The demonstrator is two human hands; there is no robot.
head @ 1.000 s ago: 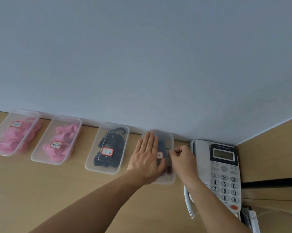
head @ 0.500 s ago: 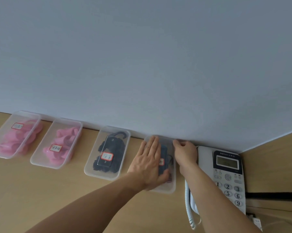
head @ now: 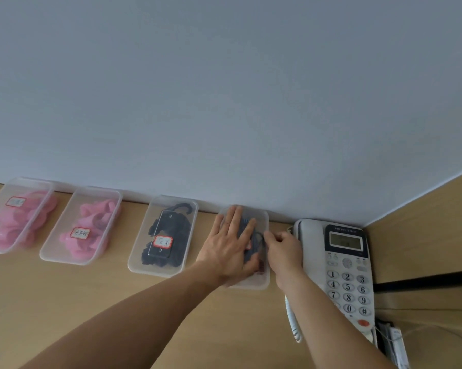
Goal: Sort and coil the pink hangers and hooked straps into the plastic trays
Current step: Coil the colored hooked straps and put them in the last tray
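Four clear plastic trays stand in a row against the wall on the wooden desk. The two left trays (head: 1, 246) (head: 51, 255) hold pink hangers (head: 33, 217) (head: 97, 217). The third tray (head: 136, 262) holds coiled black hooked straps (head: 176, 227) and a red-framed label. My left hand (head: 228, 245) lies flat with straight fingers on the dark strap (head: 256, 245) inside the fourth tray (head: 251, 284). My right hand (head: 283, 245) is at that tray's right rim, with its curled fingertips pinching the strap. The hands hide most of this tray's contents.
A grey desk telephone (head: 347, 265) with a coiled white cord (head: 291, 318) sits just right of the fourth tray, touching my right wrist. A wooden side panel (head: 424, 235) closes off the right. Cables and small items (head: 392, 339) lie at the lower right.
My right hand has come back from the tray's far right corner to the middle of its right rim. My left hand stays flat on the tray's contents.
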